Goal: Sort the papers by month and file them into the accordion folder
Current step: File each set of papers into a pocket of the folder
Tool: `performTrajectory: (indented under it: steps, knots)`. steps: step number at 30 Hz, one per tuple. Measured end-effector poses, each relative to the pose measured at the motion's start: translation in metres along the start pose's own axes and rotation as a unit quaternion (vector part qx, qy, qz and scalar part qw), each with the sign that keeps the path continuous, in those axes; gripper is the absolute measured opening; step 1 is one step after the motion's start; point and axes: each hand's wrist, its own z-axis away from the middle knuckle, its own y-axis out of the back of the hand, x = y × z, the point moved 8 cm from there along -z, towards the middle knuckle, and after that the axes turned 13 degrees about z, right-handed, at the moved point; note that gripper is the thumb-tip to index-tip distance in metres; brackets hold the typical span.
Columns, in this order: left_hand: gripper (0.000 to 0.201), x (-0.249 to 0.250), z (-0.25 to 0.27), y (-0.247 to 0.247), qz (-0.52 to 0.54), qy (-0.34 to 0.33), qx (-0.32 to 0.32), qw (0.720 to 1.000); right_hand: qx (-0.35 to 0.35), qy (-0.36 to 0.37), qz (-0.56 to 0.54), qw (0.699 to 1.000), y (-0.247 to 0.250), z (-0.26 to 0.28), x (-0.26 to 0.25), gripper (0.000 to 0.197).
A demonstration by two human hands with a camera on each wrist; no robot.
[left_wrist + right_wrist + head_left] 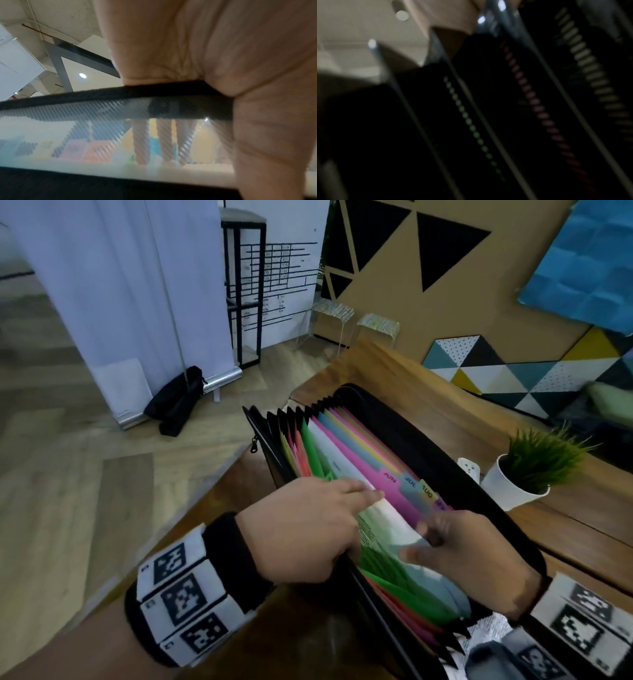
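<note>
The black accordion folder (428, 446) stands open on the wooden table (462, 422), its coloured dividers fanned out. Tabs read JUN (390, 477), JUL and AUG. A white printed paper (383, 518) sits bent in the pocket just in front of the pink JUN divider. My left hand (342, 508) grips the folder's front wall, with its index finger lying on the paper. In the left wrist view the black rim (85, 94) runs between palm and thumb, and the fingers (140, 142) show through the mesh. My right hand (416, 542) pinches the paper's near end between thumb and fingers.
More printed papers (486, 631) lie under my right wrist at the table's near right. A white pot with a green plant (507, 484) and a small white object (469, 469) stand right of the folder. The table's left edge drops to the floor. The right wrist view is dark and blurred.
</note>
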Motion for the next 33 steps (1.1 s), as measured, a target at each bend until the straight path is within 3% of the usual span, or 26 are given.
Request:
performTrajectory:
  steps: [5,9,12,14,17,20,23,26,33]
  knots:
    - [0.033,-0.001,-0.004,0.001,0.013,0.012,0.0,1.0,-0.003,-0.008,-0.204,0.979,0.007,-0.001,-0.002,0.048]
    - [0.034,-0.001,-0.002,0.005,0.031,0.015,0.014,0.999,0.005,-0.01,-0.23,0.973,0.009,-0.003,0.001,0.051]
    - [0.048,-0.007,0.002,-0.002,0.017,0.035,-0.006,0.999,0.02,-0.041,-0.243,0.969,0.009,-0.002,0.014,0.037]
    - [0.051,-0.011,0.005,-0.008,-0.005,0.043,-0.017,0.999,0.048,-0.054,-0.214,0.974,0.012,-0.002,0.019,0.016]
    - [0.052,-0.011,0.007,-0.009,-0.01,0.044,-0.02,0.999,0.098,-0.035,-0.073,0.992,0.017,0.003,0.021,0.041]
    - [0.051,-0.007,0.009,-0.006,0.005,0.03,-0.008,0.999,0.115,0.015,0.024,0.993,0.016,0.008,0.006,0.045]
    - [0.036,0.002,0.006,0.002,-0.012,0.004,-0.003,1.0,0.179,0.042,0.057,0.981,0.034,0.013,-0.004,0.039]
    - [0.033,-0.003,0.003,-0.007,-0.03,0.034,-0.063,0.997,0.244,0.065,0.092,0.963,0.064,0.018,-0.008,0.038]
    - [0.046,-0.007,0.005,-0.01,-0.037,0.022,-0.031,0.999,0.229,0.023,0.098,0.968,0.072,0.024,-0.003,0.032]
